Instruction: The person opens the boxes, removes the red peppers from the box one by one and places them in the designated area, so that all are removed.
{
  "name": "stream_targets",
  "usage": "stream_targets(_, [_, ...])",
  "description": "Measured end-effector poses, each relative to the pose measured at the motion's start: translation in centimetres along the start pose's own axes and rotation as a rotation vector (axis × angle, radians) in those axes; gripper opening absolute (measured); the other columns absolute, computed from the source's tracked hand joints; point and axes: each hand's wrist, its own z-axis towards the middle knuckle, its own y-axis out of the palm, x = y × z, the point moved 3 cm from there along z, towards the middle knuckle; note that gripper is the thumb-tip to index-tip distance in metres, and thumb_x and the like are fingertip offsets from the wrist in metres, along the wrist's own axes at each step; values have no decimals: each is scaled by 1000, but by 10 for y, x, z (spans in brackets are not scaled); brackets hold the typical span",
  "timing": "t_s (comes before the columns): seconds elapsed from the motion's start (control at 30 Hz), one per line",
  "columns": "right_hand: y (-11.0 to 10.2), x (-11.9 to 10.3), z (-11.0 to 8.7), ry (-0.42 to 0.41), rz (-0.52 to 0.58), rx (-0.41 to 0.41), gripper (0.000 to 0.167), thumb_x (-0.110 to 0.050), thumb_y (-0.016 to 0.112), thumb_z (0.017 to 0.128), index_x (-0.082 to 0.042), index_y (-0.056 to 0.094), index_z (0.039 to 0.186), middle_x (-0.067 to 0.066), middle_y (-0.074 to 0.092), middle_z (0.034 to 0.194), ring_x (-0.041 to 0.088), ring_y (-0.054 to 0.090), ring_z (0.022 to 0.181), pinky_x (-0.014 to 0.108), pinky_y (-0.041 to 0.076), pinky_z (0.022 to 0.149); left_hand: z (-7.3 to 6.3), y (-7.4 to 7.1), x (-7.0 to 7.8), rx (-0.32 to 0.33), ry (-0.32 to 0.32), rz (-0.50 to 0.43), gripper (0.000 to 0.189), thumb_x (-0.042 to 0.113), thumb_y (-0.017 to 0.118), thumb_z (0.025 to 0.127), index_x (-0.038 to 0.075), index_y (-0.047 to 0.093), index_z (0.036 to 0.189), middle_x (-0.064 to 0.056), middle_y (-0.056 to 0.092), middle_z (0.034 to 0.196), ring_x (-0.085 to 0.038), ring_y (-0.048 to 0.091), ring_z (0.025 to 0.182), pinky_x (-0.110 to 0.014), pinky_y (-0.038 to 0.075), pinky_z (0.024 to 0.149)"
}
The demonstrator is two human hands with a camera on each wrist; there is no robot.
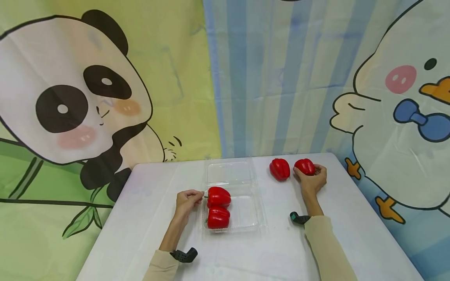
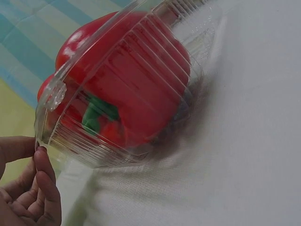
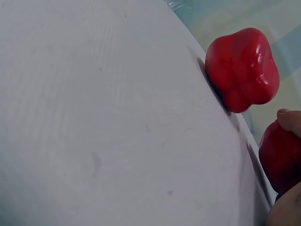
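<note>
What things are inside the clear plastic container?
The container holds two red peppers, side by side along its left edge; whatever is directly beneath them is covered and cannot be seen.

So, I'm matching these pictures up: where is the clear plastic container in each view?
Head: the container sits below centre.
Left wrist: the container spans upper left to centre.
Right wrist: apparently only a sliver of the container, at the top edge.
Shared landmark: the white table.
</note>
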Motion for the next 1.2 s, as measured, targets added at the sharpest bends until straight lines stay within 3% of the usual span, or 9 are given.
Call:
stream_targets(0.27, [0,-3,2,11,0,9,80,-28,92,90,-12,47,154,11,53,160,28,44,152,54,46,125,4,2,6,-4,29,12,23,13,81,98,-10,78,98,1,71,71,-8,61,63,-20,51,59])
stream_targets(0.53, [3,-6,3,9,-3,16,80,-27,92,90,-11,46,153,13,52,159,29,43,153,54,45,126,8,2,4,-8,6,-7,24,11,81,98,-12,77,103,1,72,73,-9,62,65,-20,51,60])
stream_targets(1.2, [4,-3,-4,12,-56,-22,85,-26,90,91,-9,40,157,17,47,162,34,39,156,57,41,128,0,1,-1,16,-2,-7,17,10,80,98,-6,79,92,1,70,70,-10,63,64,-20,52,60])
